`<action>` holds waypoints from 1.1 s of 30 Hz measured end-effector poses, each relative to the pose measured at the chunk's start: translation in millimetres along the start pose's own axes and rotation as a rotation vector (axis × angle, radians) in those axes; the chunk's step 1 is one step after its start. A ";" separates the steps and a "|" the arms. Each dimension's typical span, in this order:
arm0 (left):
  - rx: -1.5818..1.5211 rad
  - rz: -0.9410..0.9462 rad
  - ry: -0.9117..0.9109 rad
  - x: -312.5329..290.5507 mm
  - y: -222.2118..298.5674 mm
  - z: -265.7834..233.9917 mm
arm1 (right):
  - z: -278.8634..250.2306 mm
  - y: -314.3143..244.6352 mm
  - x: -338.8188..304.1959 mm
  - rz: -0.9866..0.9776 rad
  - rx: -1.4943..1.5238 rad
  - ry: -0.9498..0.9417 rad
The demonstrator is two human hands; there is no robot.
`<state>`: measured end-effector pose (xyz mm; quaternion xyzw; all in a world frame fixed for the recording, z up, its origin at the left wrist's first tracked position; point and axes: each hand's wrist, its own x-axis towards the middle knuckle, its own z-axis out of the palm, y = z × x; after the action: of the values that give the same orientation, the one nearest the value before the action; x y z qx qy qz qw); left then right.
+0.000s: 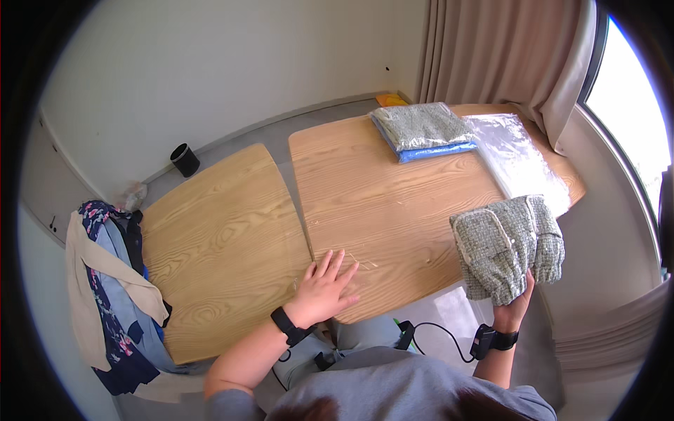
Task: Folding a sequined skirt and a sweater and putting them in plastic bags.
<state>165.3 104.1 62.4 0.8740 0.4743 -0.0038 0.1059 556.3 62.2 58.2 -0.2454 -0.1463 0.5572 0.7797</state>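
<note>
A folded grey-green tweed jacket (491,242) with cream trim is lifted over the right front edge of the table, next to the window side. My right hand (518,303) grips it from below; the thumb shows at its lower edge and the other fingers are hidden beneath the cloth. My left hand (324,291) holds nothing, its fingers spread over the near left corner of the right tabletop (393,224). Farther back on that tabletop lies a similar folded tweed garment (425,125) in clear plastic, on top of a blue packed item (435,152).
Clear plastic bags (519,154) lie at the tabletop's right end. A second wooden table (225,245) stands to the left across a narrow gap, with clothes (116,295) draped over its left end. A black bin (184,161) stands behind it; a curtain (505,56) hangs back right.
</note>
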 end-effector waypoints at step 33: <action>-0.151 -0.158 0.255 17.7 11.2 -8.3 | 17.2 24.1 2.9 0.591 -0.051 -0.130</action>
<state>183.5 114.4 70.7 0.8170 0.5499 0.1346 0.1093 529.4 74.9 59.2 -0.2604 -0.1321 0.7708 0.5663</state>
